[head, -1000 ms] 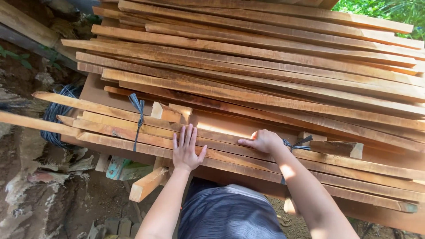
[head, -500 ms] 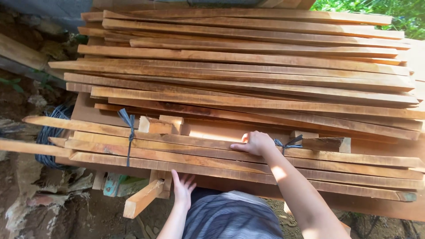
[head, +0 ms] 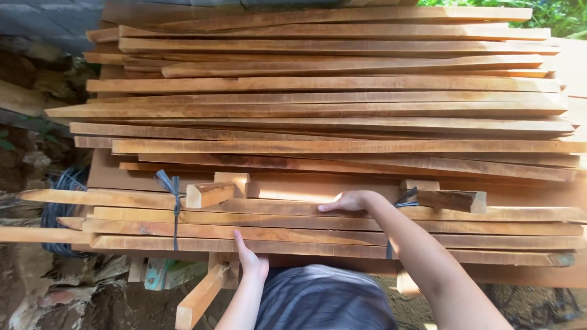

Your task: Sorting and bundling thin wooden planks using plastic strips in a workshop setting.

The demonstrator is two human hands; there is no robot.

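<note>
A bundle of tied planks [head: 342, 232] is seen across the lower middle of the frame, below a large stack of boards [head: 330, 104]. The left hand [head: 249, 260] is pressed against the bundle's near edge, fingers extended. The right hand [head: 348, 200] is laid flat on top, fingers released, beside a blue strap [head: 400, 201].

One head-worn view looks steeply down, close over stacked planks [head: 330, 116].

Rough-sawn matt wood planks [head: 318, 110] — bundle tied with blue plastic strap [head: 175, 208].
</note>
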